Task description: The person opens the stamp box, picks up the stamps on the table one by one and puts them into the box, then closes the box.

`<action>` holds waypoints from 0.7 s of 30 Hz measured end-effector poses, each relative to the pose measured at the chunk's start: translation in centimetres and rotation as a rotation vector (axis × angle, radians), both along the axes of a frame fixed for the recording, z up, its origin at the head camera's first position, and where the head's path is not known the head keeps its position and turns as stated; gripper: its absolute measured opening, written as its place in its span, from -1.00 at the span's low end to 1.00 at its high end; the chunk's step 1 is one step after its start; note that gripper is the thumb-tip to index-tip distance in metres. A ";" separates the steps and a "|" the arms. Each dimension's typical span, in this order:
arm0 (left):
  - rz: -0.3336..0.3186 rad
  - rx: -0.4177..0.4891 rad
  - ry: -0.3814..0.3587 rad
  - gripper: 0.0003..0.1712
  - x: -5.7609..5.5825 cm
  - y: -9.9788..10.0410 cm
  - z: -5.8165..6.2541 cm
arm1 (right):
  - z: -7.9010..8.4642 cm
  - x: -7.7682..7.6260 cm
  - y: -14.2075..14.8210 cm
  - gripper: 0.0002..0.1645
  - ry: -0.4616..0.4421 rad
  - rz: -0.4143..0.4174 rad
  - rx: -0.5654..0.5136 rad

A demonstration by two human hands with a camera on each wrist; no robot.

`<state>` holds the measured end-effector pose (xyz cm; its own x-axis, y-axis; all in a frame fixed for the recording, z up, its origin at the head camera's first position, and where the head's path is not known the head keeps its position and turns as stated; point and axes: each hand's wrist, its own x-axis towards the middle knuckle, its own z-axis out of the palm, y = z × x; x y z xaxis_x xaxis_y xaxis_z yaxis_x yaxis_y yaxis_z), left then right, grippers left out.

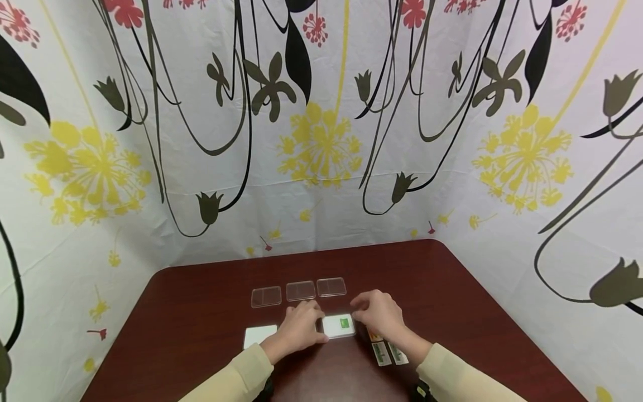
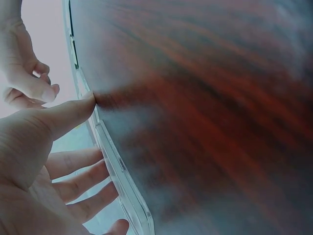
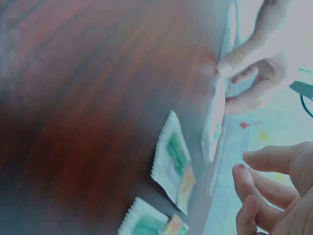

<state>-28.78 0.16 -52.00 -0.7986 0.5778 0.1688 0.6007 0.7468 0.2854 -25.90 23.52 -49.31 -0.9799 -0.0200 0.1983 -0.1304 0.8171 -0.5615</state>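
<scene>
My left hand [image 1: 300, 326] pinches the left end of a flat white case [image 1: 338, 326] with a green label on its top. In the right wrist view its thumb presses the near edge of the case [image 3: 213, 125]. Just off the case's right end, my right hand [image 1: 379, 312] hovers with fingers bent and thumb close to the index fingertip; nothing shows between them. Below that hand lie small white packets [image 1: 380, 354] with green print, serrated edges and orange ends. Another white case [image 1: 260, 335] rests left of my left hand, partly covered by it.
Three clear shallow plastic pieces [image 1: 300, 291] lie in a row behind the cases. Everything sits on a dark red wooden table [image 1: 211, 301]. A white flower-printed curtain [image 1: 321, 218] closes off the back and sides.
</scene>
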 end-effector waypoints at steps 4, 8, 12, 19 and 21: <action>-0.001 -0.002 -0.002 -0.41 0.0 0.0 0.0 | 0.9 0.1 0.6 -0.79 0.000 -0.005 -0.044; -0.007 -0.005 -0.004 -0.41 -0.1 -0.1 0.0 | 1.6 0.0 1.6 -0.78 -0.007 -0.023 -0.074; -0.008 -0.004 -0.012 -0.41 -0.1 -0.1 0.0 | 1.8 -0.1 2.8 -0.77 -0.013 -0.055 -0.080; -0.001 -0.008 -0.017 -0.39 -0.1 -0.1 -0.1 | 0.2 0.0 5.3 -0.72 -0.039 -0.088 -0.037; -0.001 -0.006 -0.018 -0.39 0.0 -0.2 -0.1 | -0.4 0.2 5.8 -0.68 -0.048 -0.098 -0.016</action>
<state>-28.80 -0.02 -52.12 -0.8008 0.5796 0.1509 0.5963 0.7479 0.2915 -25.73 29.32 -49.70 -0.9854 0.0795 0.1503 -0.0224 0.8154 -0.5784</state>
